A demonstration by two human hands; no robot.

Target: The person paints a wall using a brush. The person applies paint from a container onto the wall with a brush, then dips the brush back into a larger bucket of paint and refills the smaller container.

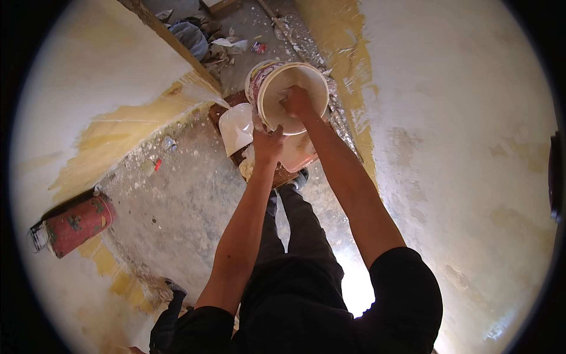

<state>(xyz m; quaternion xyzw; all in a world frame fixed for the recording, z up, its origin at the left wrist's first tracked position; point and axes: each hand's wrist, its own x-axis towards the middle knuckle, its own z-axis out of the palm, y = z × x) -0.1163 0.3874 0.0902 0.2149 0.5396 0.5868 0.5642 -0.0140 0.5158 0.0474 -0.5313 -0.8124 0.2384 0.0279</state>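
A white plastic bucket (264, 79) with a printed outer wall is tilted so that its mouth faces me. My left hand (268, 142) grips its near rim from the left. Inside the bucket is my right hand (296, 102), fingers curled near the inner wall and bottom. Whether those fingers hold anything is hidden. Whitish residue coats the bucket's inside. Below the rim, a pinkish plastic tub (301, 155) is partly covered by the bucket and my arms. Left of the bucket lies a shiny white plastic piece (235, 128), perhaps a bag. A brown wooden board (283, 178) shows beneath these things.
Patchy plastered walls stand close on the left (110, 66) and right (442, 132). A worn red metal cylinder (82, 225) is at the left wall. Rubbish (190, 40) and a long stick (278, 22) lie beyond the bucket. Another person's dark-clothed leg (168, 309) shows at lower left.
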